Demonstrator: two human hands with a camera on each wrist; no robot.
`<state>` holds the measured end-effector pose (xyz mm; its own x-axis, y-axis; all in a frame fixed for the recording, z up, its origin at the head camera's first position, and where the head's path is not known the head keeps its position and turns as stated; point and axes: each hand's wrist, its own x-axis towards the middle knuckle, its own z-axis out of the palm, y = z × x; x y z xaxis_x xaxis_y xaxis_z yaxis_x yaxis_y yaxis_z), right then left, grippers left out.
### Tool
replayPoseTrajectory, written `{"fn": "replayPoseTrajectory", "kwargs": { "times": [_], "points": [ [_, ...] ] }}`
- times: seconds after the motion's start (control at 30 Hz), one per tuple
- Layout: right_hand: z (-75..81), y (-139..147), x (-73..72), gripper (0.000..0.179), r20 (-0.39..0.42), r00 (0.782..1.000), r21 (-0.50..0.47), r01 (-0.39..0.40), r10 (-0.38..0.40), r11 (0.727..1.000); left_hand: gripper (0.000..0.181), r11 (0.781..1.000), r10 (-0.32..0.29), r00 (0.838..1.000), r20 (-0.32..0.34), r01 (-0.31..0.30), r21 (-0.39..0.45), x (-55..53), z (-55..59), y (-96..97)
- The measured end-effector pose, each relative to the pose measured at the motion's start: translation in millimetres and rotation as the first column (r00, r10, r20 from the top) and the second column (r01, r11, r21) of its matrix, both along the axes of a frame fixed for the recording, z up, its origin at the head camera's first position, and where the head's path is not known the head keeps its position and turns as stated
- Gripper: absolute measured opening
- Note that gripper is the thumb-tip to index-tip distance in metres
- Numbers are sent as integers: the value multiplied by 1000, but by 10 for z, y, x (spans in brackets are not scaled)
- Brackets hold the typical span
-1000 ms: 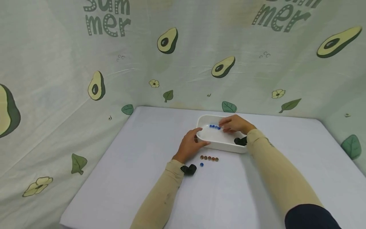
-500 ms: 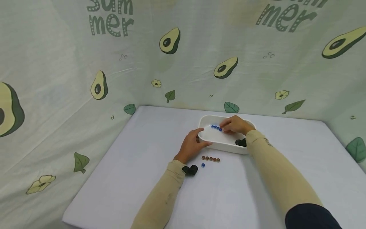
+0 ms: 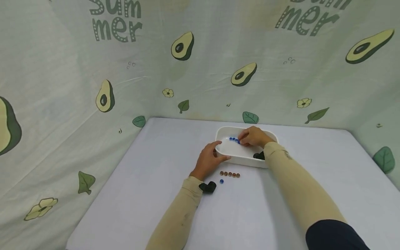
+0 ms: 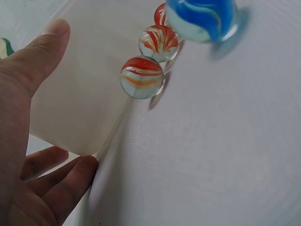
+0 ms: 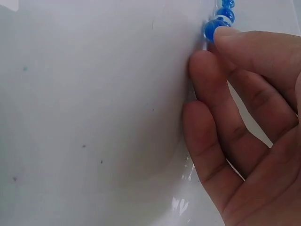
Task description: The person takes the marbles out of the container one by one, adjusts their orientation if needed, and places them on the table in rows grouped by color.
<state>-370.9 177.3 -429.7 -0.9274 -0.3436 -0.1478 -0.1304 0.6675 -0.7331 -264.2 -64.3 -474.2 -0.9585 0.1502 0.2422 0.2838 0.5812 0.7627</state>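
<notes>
Blue-swirled round glass marbles [image 3: 233, 139] line up inside the white rectangular plastic tray [image 3: 243, 161]. The right hand [image 3: 253, 136] pinches the end marble [image 5: 211, 31]; the left hand [image 3: 207, 160] grips the tray's corner. A slipped pinch, I'd say, could scatter the row.

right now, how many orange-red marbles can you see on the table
5 orange-red marbles, side by side in one row on the table, just on the person's side of the white tray; none in the row is covered.

marbles [image 4: 141, 77]: glossy glass | tray [image 3: 247, 161]: smooth plastic | backdrop [image 3: 212, 41]: matt cloth
</notes>
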Motion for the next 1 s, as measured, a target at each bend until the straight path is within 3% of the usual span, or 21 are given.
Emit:
{"fn": "replayPoseTrajectory", "kwargs": {
  "times": [0.37,0.53,0.73,1.0],
  "points": [
    [31,26,64,18,-23,999,13,25,-25,1000,77,1000,1,1000,11,-2,11,10,14,53],
    [-4,50,115,18,-24,999,40,27,-26,999,78,1000,3,999,43,-3,2,55,-6,76],
    [-45,35,123,14,-51,999,45,18,-16,999,79,1000,1,1000,30,-1,6,109,20,57],
    [43,51,136,13,-76,997,34,28,-25,999,78,1000,10,1000,23,-10,3,64,22,58]
  ]
}}
